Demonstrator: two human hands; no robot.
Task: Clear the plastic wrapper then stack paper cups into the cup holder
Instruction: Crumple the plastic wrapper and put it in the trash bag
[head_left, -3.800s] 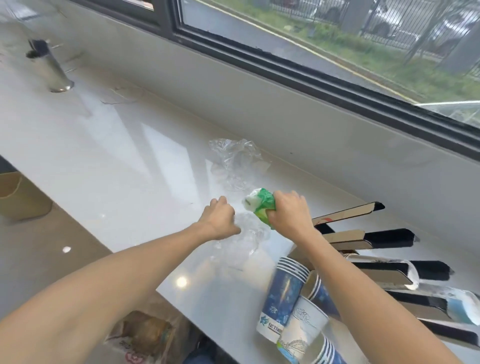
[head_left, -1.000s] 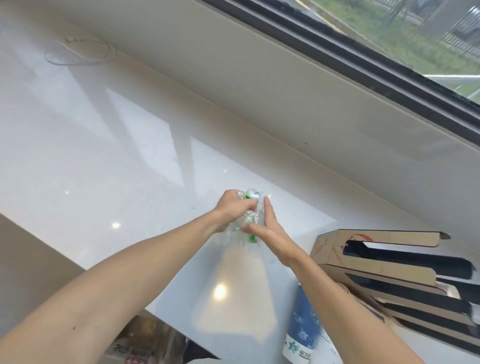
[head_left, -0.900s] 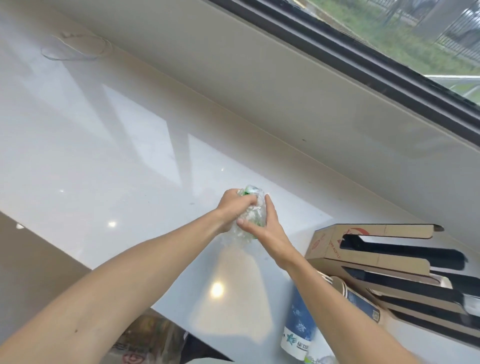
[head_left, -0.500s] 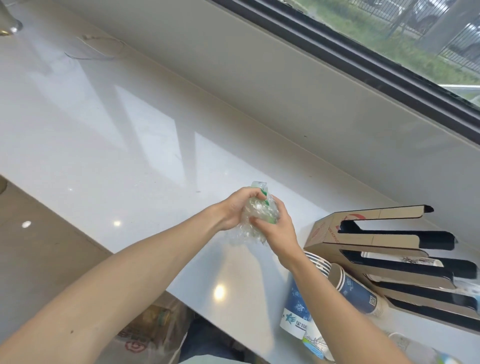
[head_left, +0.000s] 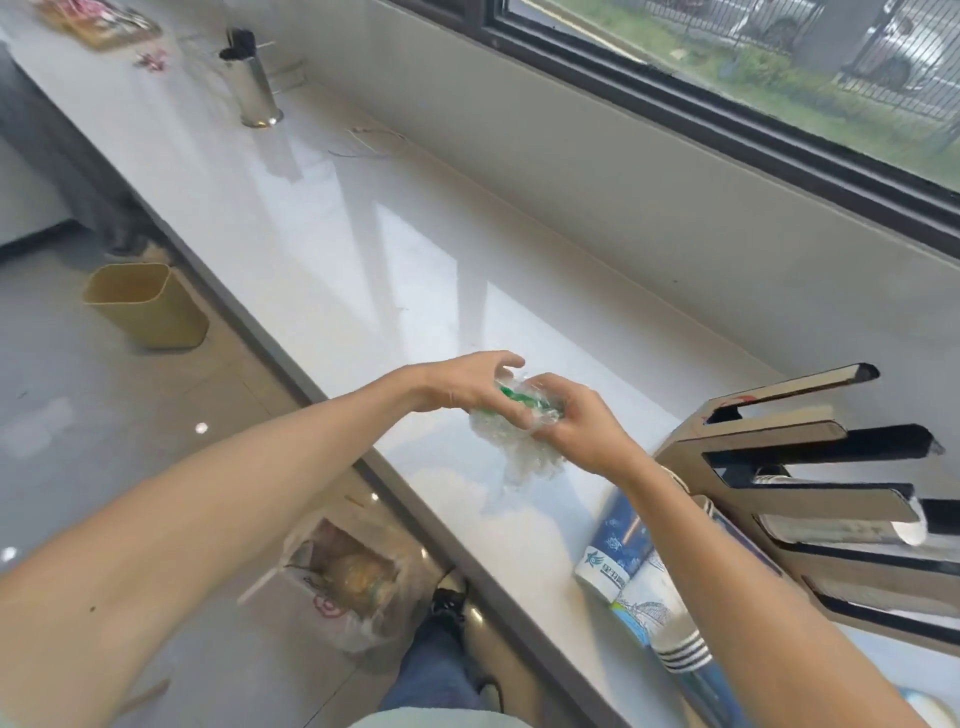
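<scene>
A crumpled clear plastic wrapper (head_left: 519, 441) with a green patch is squeezed between both hands above the white counter (head_left: 363, 249). My left hand (head_left: 462, 387) presses on it from the left with fingers partly spread. My right hand (head_left: 582, 423) grips it from the right. Blue and white paper cups (head_left: 615, 551) lie stacked on their sides on the counter below my right forearm. The cardboard cup holder (head_left: 810, 457) with several dark slots lies at the right, some cups inside it.
A steel cylinder container (head_left: 252, 85) stands far back on the counter. On the floor are a yellow bin (head_left: 143, 304) at left and a plastic-lined trash bag (head_left: 345, 577) below the counter edge. The window wall runs along the back.
The wrapper has been gathered from the counter into a ball between both hands. The view has lifted and turned left, showing the floor, bin and steel container.
</scene>
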